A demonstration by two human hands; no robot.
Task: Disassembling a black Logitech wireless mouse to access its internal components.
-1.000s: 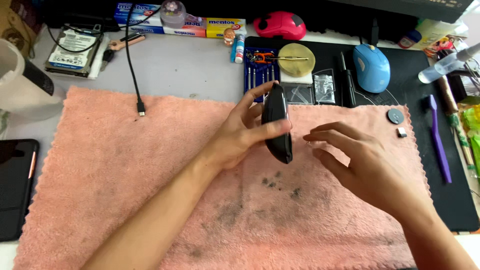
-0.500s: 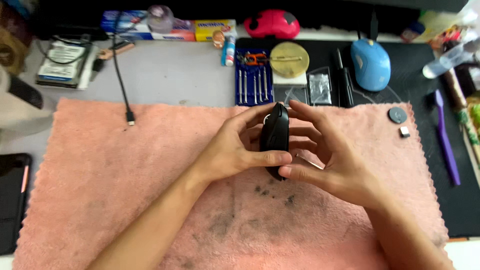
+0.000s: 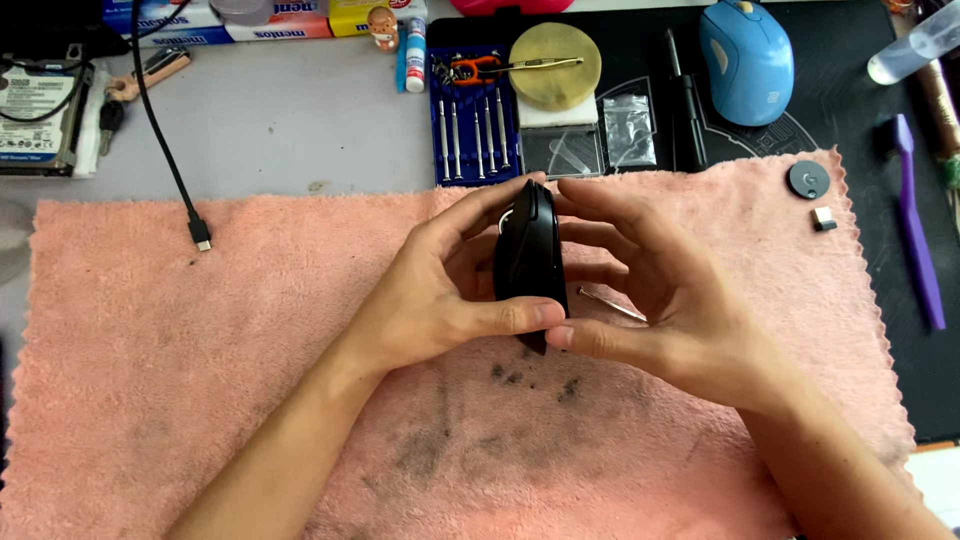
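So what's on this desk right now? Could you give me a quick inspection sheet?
Surface: pink fluffy towel with dark smudges, laid on a grey desk.
Job's things: black plastic computer mouse held on edge; thin metal pin on the towel beside it.
Clutter: blue case of small screwdrivers, round yellow pad, blue computer mouse, purple brush, grey round disc.
Grippers: left hand and right hand both clasp the black mouse.
Cables: black cable, its plug lying free on the towel.
Surroundings: bare hard drive, black mat.
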